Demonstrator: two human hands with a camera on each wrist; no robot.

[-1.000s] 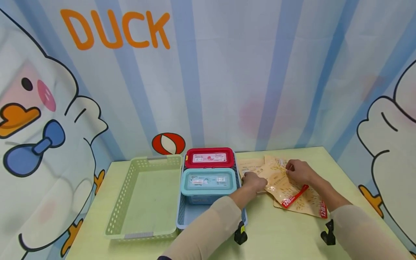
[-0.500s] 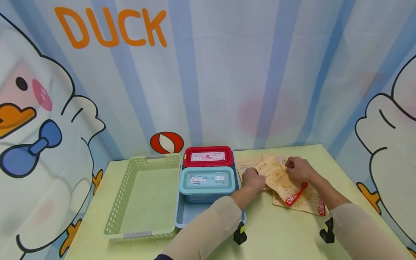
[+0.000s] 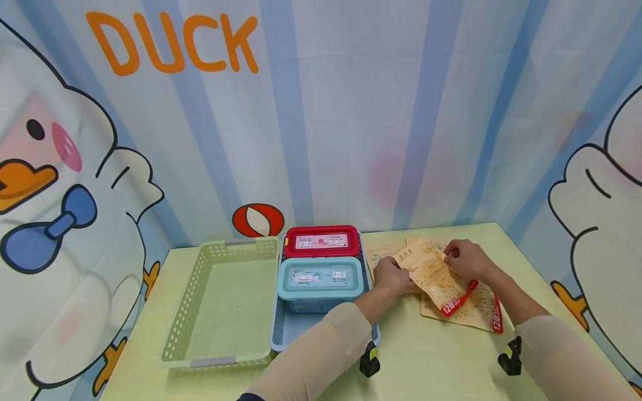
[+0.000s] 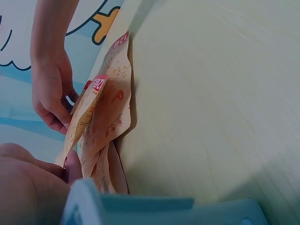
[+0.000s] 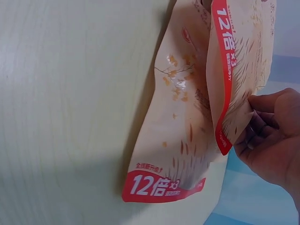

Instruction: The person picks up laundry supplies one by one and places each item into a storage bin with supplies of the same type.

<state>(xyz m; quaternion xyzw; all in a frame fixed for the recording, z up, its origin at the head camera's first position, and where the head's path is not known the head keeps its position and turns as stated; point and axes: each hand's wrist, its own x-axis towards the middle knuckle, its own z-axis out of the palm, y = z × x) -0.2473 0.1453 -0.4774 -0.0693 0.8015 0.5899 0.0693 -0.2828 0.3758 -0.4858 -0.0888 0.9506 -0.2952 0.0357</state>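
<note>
A tan packet [image 3: 428,273] with a red strip along one end is held between both hands, tilted up over other packets. My left hand [image 3: 391,275] pinches its left edge, with the thumb [image 4: 72,166] on one face in the left wrist view. At the opposite edge my right hand [image 3: 468,260] pinches it near the red end, as the right wrist view also shows. Beneath lies a similar tan packet [image 5: 176,112] with a red "12" band, flat on the table. More tan packet [image 3: 383,250] shows behind my left hand.
Left of the packets stands a blue basket [image 3: 296,329] holding a red-lidded box [image 3: 321,242] and a light-blue-lidded box [image 3: 321,277]. A green basket [image 3: 173,328] stands beside it. Printed fabric walls [image 3: 346,139] rise behind the table [image 3: 426,362].
The held packet's red end has lifted and swung slightly right, and its sheet now bows more. Both hands stay almost in place, my left fingers shifting a little at the edge.
</note>
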